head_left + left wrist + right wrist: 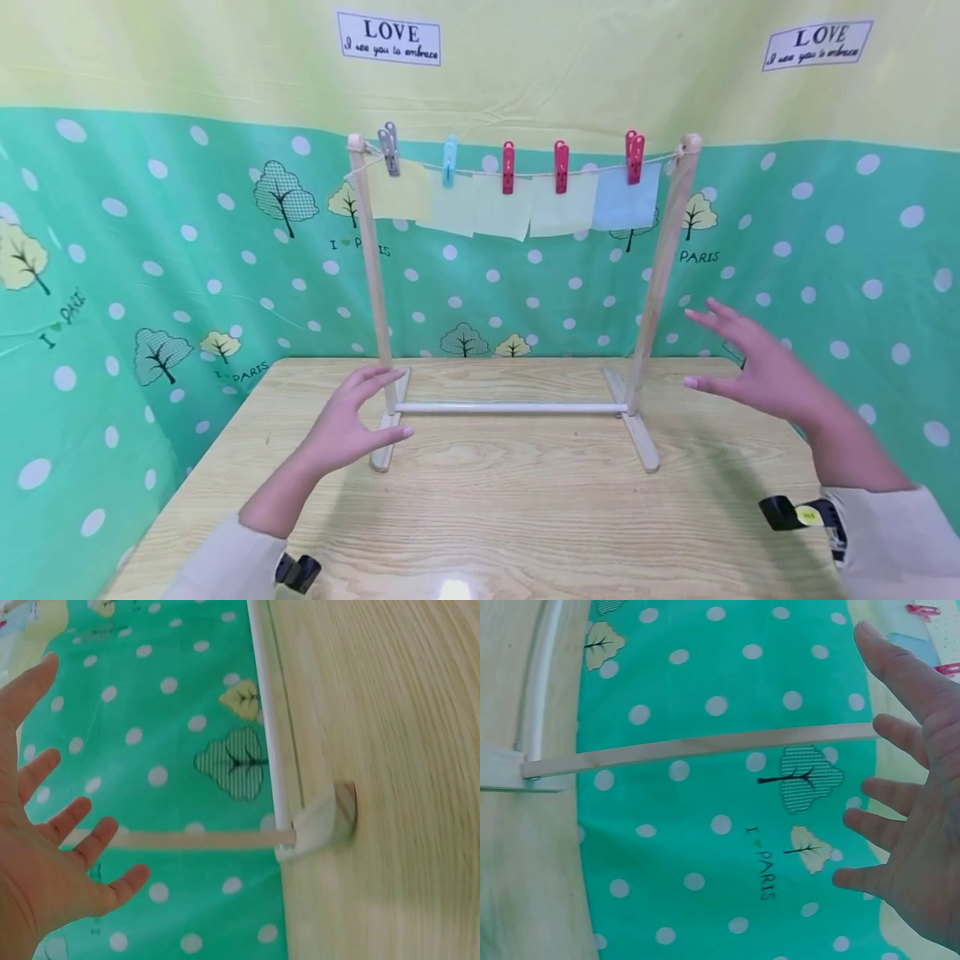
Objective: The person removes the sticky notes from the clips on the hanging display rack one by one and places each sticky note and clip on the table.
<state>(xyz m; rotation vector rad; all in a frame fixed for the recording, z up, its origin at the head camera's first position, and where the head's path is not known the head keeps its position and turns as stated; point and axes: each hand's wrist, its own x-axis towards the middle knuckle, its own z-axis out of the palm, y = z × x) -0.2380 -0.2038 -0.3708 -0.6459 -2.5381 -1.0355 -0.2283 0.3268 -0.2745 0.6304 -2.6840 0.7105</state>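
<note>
A small wooden drying rack [372, 275] stands on the table, a string [480, 173] tied between the tops of its posts. Paper sheets hang from it: a yellow sheet [408, 190] at the left, several pale ones, and a blue sheet [626, 198] at the right. Clothespins pinch them to the string: a grey clothespin [389, 150], a light blue clothespin [449, 161] and several red ones, such as the red clothespin [508, 168]. My left hand [348, 425], fingers spread, is near the left post, holding nothing. Beyond the right post, my right hand [765, 367] hovers, likewise spread and holding nothing.
The rack's white crossbar [510, 408] joins two wooden feet, such as the right foot [641, 442], on the wood-grain table [510, 517]. Behind hangs a green and yellow curtain [480, 283] with dots and trees. Each sleeve has a dark wrist camera at its cuff.
</note>
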